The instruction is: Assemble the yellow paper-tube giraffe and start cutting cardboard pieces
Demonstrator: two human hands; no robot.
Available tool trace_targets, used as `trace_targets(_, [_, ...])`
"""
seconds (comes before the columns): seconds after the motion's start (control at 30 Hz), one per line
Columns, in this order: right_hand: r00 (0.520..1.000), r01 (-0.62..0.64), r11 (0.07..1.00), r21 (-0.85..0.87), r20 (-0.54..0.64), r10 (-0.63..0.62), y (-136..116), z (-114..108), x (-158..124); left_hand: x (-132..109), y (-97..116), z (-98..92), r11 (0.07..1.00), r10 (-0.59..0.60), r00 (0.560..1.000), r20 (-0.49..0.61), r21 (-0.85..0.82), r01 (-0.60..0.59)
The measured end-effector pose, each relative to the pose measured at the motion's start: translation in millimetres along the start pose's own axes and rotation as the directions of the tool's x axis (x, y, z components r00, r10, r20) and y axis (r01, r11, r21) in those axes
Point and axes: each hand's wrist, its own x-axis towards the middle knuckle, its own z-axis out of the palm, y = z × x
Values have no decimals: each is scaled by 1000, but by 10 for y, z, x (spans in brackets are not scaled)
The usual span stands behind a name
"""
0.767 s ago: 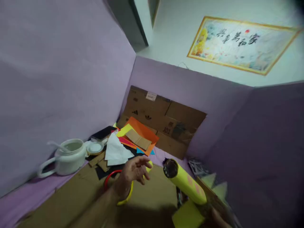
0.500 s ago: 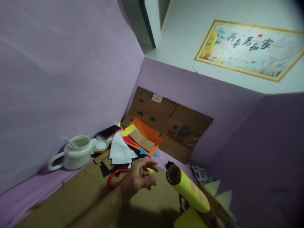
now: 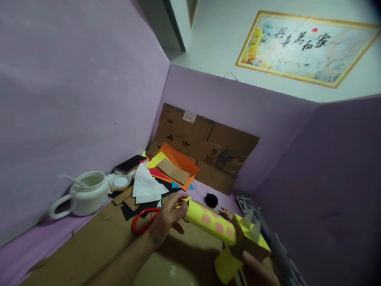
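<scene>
A yellow paper-covered tube [image 3: 208, 222] with pink round spots lies slanted over the cardboard-covered surface. Its lower right end meets a brown cardboard part [image 3: 256, 247] that has yellow paper flaps [image 3: 228, 264] on it. At the tube's upper left end, the fingers of my left hand [image 3: 169, 216] are curled against the rim. My right hand [image 3: 258, 270], low on the right and partly cut off by the frame, grips the brown part; some of its fingers are hidden. Red-handled scissors [image 3: 139, 224] lie beside my left wrist, their blades out of sight.
A white pot [image 3: 89, 198] with a spoon stands at the left, near a round lid [image 3: 120, 182] and a phone [image 3: 130, 163]. Coloured paper [image 3: 178, 159], white paper [image 3: 147, 186] and a black fuzzy ball [image 3: 211, 200] lie ahead. Flattened cardboard [image 3: 202, 147] leans on the back wall.
The tube has swung from pointing up toward me to lying more level, its open end now at my left hand. My right hand and the brown part have come further into view.
</scene>
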Motion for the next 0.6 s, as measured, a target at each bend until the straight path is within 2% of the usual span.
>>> trace_targets(0.13, [999, -23, 999, 31, -45, 24, 53, 79, 25, 42, -68, -15, 993, -84, 990, -115, 75, 93])
trace_targets(0.27, [984, 48, 998, -29, -173, -52, 158, 101, 41, 60, -105, -16, 994, -34, 988, -148, 93, 48])
trace_targets(0.4, [987, 75, 997, -23, -144, -77, 159, 153, 12, 39, -101, -2, 987, 6, 990, -143, 158, 17])
trace_targets(0.6, [997, 4, 1000, 10, -80, -4, 26, 254, -6, -2, -126, 24, 946, 55, 994, -93, 325, -21])
